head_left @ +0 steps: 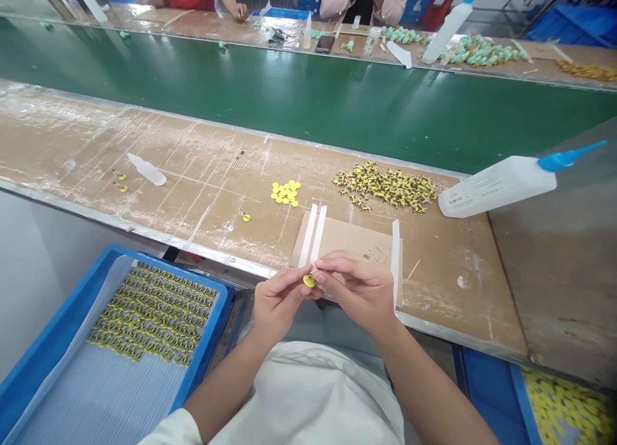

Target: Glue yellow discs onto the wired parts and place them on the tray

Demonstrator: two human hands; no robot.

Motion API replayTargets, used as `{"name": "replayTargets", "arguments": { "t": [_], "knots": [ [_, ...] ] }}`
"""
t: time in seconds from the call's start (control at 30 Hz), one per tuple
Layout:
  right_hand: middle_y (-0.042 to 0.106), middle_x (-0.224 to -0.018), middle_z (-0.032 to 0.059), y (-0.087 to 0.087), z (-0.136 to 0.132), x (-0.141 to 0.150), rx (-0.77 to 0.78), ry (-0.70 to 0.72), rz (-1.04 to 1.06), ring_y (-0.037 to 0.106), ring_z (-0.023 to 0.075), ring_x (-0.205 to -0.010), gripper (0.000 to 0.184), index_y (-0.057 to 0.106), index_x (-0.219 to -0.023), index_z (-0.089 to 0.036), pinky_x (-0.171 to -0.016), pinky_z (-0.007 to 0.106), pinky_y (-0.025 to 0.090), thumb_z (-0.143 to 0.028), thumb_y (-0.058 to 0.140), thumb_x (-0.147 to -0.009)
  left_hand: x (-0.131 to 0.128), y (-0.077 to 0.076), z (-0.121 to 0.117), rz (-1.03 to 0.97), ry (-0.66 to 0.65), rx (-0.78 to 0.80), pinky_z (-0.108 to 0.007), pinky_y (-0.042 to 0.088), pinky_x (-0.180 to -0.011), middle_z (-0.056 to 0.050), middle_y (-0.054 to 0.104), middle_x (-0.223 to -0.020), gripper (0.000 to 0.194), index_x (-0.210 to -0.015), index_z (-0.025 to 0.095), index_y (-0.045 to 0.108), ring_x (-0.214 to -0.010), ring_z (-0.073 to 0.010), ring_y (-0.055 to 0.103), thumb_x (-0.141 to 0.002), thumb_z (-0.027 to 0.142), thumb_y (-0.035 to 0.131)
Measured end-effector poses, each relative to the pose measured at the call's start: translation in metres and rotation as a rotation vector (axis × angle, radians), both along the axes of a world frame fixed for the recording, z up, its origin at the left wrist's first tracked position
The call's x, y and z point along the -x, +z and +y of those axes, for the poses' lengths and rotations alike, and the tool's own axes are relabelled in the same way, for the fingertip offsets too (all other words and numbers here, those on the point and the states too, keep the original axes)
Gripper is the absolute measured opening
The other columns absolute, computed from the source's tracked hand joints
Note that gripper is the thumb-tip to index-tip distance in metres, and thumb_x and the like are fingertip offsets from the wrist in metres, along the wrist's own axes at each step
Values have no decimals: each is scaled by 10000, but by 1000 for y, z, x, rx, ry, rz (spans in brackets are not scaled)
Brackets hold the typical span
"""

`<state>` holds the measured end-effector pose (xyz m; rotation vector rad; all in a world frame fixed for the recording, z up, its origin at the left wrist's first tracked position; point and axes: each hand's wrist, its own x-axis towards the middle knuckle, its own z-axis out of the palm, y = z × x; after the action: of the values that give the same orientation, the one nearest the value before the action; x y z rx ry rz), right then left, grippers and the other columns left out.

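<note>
My left hand [279,300] pinches a small round yellow disc [308,281] between thumb and fingers, over the near edge of the bench. Close against it, my right hand [359,287] is closed in a pinch at the disc's upper edge; whatever its fingertips grip is too small to make out. Beneath and beyond the hands lies a cardboard sheet [357,236] with white tape strips. Farther back are a cluster of yellow discs [286,193] and a heap of small black-and-yellow pieces [385,186]. One disc with a dark piece on it [247,217] lies to the left.
A white bottle with blue nozzle [501,184] leans at right by a metal panel [569,252]. A small dropper bottle [147,170] lies at left. Below left stands a blue tray [219,310] of finished-looking rows. Behind the green belt [289,91] sit two people.
</note>
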<state>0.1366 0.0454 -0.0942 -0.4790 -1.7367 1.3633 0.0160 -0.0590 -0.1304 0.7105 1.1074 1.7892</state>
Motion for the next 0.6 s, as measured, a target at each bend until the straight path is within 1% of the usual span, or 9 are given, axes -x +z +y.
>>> {"name": "replayTargets", "arguments": {
  "t": [0.13, 0.27, 0.47, 0.53, 0.6],
  "knots": [
    [739, -890, 23, 0, -2, 2, 41, 55, 11, 693, 155, -789, 322, 755, -1034, -306, -687, 285, 584, -60, 719, -829, 7, 3, 0, 224, 55, -88, -266, 617, -677, -42, 765, -929, 288, -1079, 295, 774, -749, -159, 718, -851, 137, 695],
    [733, -869, 27, 2, -3, 5, 86, 118, 27, 691, 151, -754, 289, 755, -1016, -297, -643, 274, 587, -73, 713, -839, 12, 6, 0, 335, 81, -143, -244, 591, -660, -24, 767, -857, 323, -1066, 314, 777, -731, -151, 711, -829, 105, 711],
    [732, -786, 37, 3, -3, 7, 133, 162, -16, 687, 154, -699, 148, 767, -950, -254, -606, 270, 587, -155, 731, -846, 16, 5, -4, 326, 58, -128, -261, 582, -633, -31, 769, -840, 301, -1033, 297, 788, -685, -158, 708, -817, 98, 722],
    [734, -812, 41, 2, -5, 8, 210, 159, -34, 690, 154, -707, 115, 769, -937, -249, -605, 264, 593, -193, 745, -839, 18, 3, -5, 326, 71, -106, -258, 581, -645, -34, 770, -839, 273, -1006, 286, 795, -694, -156, 705, -804, 111, 740],
    [735, -842, 45, 0, -7, 12, 325, 141, -44, 694, 152, -709, 91, 768, -917, -239, -607, 258, 604, -244, 765, -826, 20, 2, -5, 291, 89, -69, -270, 592, -660, -45, 770, -864, 237, -988, 269, 799, -720, -168, 710, -782, 153, 771]
  ]
}}
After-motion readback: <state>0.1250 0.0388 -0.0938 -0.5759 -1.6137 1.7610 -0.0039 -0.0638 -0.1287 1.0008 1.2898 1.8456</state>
